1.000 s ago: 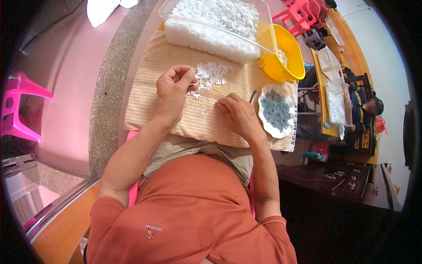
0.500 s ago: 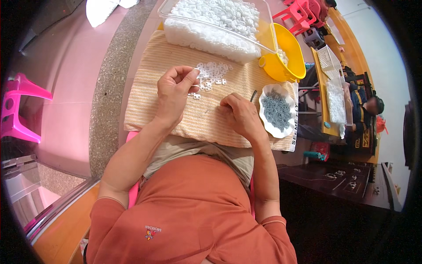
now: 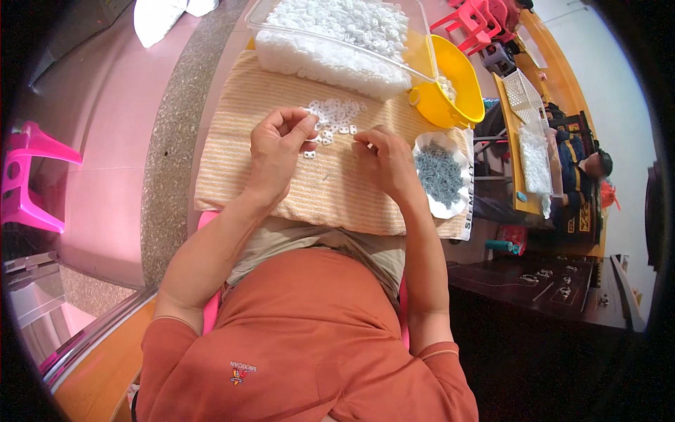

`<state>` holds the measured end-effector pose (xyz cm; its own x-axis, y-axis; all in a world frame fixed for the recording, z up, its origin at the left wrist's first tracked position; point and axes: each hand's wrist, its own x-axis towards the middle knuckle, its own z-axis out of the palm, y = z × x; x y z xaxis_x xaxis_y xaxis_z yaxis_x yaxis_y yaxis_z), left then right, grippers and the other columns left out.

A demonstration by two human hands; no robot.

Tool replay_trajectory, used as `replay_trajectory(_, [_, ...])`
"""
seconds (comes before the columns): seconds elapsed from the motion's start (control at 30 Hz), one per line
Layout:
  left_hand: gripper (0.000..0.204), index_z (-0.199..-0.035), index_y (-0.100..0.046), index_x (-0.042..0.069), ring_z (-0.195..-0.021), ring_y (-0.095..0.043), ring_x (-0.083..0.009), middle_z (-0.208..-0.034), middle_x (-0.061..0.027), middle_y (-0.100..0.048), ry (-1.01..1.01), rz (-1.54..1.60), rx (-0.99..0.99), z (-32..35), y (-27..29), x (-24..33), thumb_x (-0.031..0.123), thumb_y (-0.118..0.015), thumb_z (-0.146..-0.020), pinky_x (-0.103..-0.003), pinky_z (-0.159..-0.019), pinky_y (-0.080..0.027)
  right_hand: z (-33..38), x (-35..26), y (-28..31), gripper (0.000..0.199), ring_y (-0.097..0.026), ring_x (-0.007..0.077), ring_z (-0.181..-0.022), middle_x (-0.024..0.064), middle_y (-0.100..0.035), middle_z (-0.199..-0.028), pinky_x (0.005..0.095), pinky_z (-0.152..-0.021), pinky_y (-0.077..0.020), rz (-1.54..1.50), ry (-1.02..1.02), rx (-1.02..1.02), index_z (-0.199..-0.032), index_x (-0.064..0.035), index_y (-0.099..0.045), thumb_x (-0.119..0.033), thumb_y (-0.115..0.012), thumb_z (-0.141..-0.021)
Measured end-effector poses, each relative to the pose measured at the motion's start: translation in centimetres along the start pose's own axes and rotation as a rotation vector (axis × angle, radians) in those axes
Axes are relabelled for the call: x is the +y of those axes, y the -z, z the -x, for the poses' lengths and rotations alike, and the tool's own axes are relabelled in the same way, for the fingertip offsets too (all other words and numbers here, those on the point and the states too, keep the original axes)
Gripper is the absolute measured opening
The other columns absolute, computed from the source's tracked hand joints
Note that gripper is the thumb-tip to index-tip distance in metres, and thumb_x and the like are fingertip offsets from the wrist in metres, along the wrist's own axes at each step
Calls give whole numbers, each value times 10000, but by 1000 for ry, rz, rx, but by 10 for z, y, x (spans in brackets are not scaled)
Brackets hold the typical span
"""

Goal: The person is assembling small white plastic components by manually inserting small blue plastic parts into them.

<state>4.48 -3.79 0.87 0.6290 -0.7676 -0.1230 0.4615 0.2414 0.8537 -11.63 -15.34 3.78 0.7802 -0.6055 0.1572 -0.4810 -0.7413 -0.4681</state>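
My left hand (image 3: 276, 151) is closed in a pinch on a small white plastic piece (image 3: 310, 112), mostly covered by thumb and forefinger. Beside these fingertips, a loose cluster of small white plastic pieces (image 3: 341, 112) lies on the striped towel (image 3: 239, 155); some look like rings, others like little two-holed blocks. My right hand (image 3: 390, 163) hovers just right of the cluster, thumb and fingers pressed together; whatever sits between them is too small to make out. To its right stands a white scalloped bowl (image 3: 448, 212) of small dark grey pieces (image 3: 437, 172), perhaps screws.
A clear plastic box (image 3: 424, 53) full of white pieces stands at the towel's far edge. Next to it is a yellow basket (image 3: 470, 105) holding pale pieces. A pink stool (image 3: 31, 176) is on the floor at left. Another person (image 3: 590, 165) sits at a table on the right.
My right hand has moved forward, nearer the white cluster, and now covers the spot where a thin dark object lay. My left hand keeps its pinch almost in place.
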Motion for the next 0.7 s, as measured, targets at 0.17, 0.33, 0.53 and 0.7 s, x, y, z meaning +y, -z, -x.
replay_trajectory(0.17, [72,-906,-613,35,-718,-584,-76,-811,-20,-619,19,9,-6,2,-1,-1,90,-646,-874,-218,-622,-515,-16,10,-10,168,-617,332,-912,133,-641,-966,410,-792,-485,41,20,-1,-957,-71,-687,-158,-616,-831])
replay_trajectory(0.33, [94,-947,-627,55,-761,-594,-75,-884,-22,-653,20,-19,-46,-1,3,-4,113,-652,-878,-224,-664,-525,-22,8,-14,183,-627,332,-838,139,-650,-901,400,-750,-484,53,70,27,-946,-34,-690,-153,-624,-824])
replay_trajectory(0.53, [51,-903,-612,31,-706,-585,-72,-809,-17,-619,7,9,-36,0,-1,-4,69,-636,-877,-216,-614,-520,-26,10,-18,197,-624,336,-840,136,-641,-885,409,-750,-484,123,47,-4,-949,-48,-698,-187,-623,-831])
replay_trajectory(0.7, [50,-902,-611,30,-706,-584,-72,-810,-20,-619,25,13,-10,1,-2,0,64,-636,-875,-216,-615,-522,-27,7,-17,181,-624,332,-835,132,-637,-862,413,-743,-487,180,79,-5,-918,-46,-692,-190,-623,-833])
